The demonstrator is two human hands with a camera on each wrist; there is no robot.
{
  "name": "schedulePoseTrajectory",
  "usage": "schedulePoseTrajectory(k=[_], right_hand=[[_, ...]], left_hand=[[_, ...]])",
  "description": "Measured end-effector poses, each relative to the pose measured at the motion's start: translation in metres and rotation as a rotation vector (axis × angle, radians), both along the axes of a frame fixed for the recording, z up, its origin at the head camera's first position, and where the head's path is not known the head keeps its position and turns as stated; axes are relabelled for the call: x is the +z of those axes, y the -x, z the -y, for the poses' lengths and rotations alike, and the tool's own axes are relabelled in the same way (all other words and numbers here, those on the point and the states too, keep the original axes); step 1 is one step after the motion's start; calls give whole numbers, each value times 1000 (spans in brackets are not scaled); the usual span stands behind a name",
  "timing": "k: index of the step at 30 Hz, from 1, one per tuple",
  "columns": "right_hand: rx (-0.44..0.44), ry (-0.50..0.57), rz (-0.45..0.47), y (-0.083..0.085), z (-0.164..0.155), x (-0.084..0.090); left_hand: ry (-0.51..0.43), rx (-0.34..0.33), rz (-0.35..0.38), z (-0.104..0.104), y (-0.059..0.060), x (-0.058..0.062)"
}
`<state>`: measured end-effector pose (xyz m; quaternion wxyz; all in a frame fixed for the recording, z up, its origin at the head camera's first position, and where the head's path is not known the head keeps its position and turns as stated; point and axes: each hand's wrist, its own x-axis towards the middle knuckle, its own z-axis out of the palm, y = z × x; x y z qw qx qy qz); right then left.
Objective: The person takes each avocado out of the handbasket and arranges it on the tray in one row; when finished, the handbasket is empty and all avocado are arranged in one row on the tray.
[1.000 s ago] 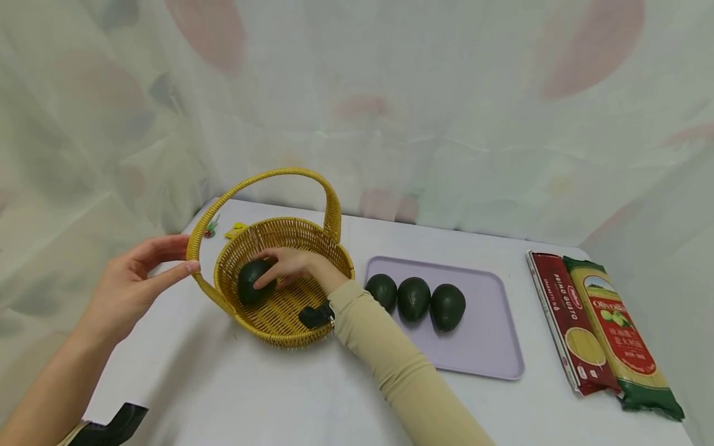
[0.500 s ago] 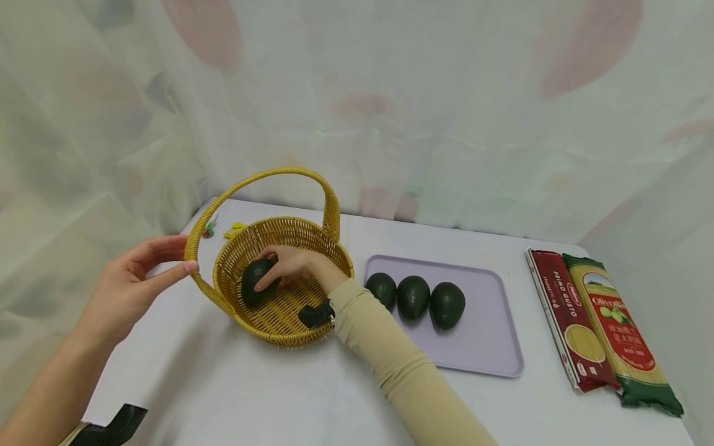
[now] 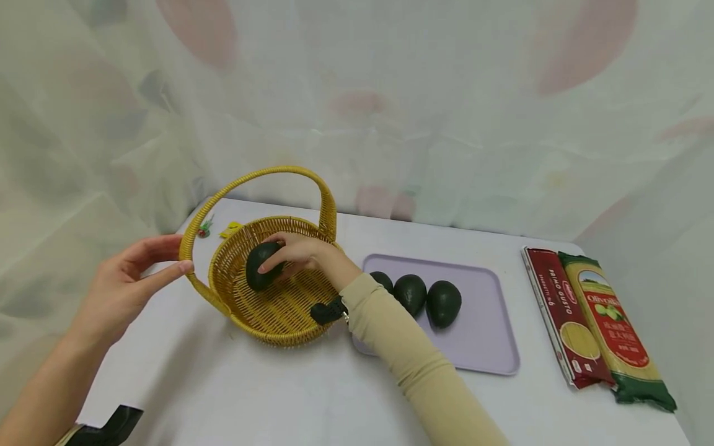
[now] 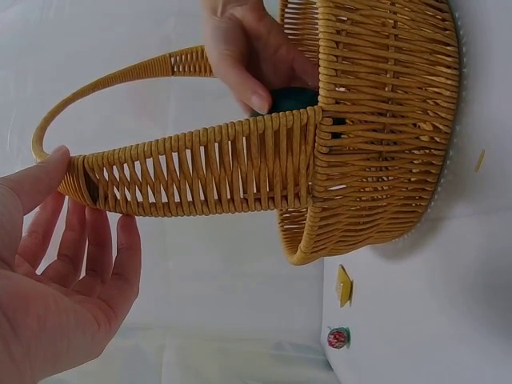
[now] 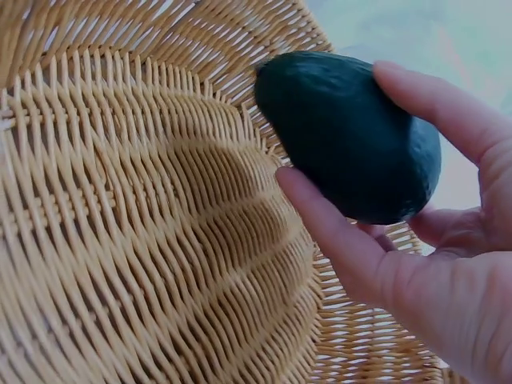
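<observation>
My right hand (image 3: 298, 253) grips a dark green avocado (image 3: 261, 267) inside the yellow wicker basket (image 3: 279, 322). In the right wrist view, thumb and fingers wrap the avocado (image 5: 348, 136), and it hangs over the woven floor (image 5: 144, 232). My left hand (image 3: 125, 279) pinches the side of the basket's tall arched handle (image 4: 200, 172) between thumb and fingers. On the lilac tray (image 3: 485, 328) to the right sit three more avocados in a row; the rightmost avocado (image 3: 444, 304) shows whole, while the leftmost avocado (image 3: 382, 280) is partly covered by my right sleeve.
At the table's right lie a red spaghetti pack (image 3: 569, 322) and a green-and-yellow pasta bag (image 3: 619, 334), side by side. Behind the basket are a small yellow item (image 3: 230, 230) and a small red-green trinket (image 3: 204, 228). Patterned curtains (image 3: 446, 111) hang along the back.
My right hand has lifted the avocado slightly up and to the right within the basket, and the right forearm shifted right over the tray. The left hand keeps its hold on the handle.
</observation>
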<state>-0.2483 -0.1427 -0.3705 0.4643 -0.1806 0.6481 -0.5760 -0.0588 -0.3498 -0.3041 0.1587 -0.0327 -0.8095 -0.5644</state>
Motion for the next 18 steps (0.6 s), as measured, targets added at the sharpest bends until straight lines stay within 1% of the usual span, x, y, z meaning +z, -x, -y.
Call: schedulePoseTrajectory(k=[4,8,11,12,15,18], right_hand=[[-27,26,-11,-3,-7,8],[-29,44,-45,-7,-15,14],[-35,59,-52,-11,-21,18],[-41,60,-55,-13,-24,19],[-59,68,-55,-18,-35,23],[-70,74,-60,-22,-48,26]], left_hand=[[3,-4,-5,1,0,0],[47,8,5,2,1,1],[76,26,18,2,1,2],[67,24,21,2,1,2],[94,40,34,1,2,3],[100,44,41,1,2,3]])
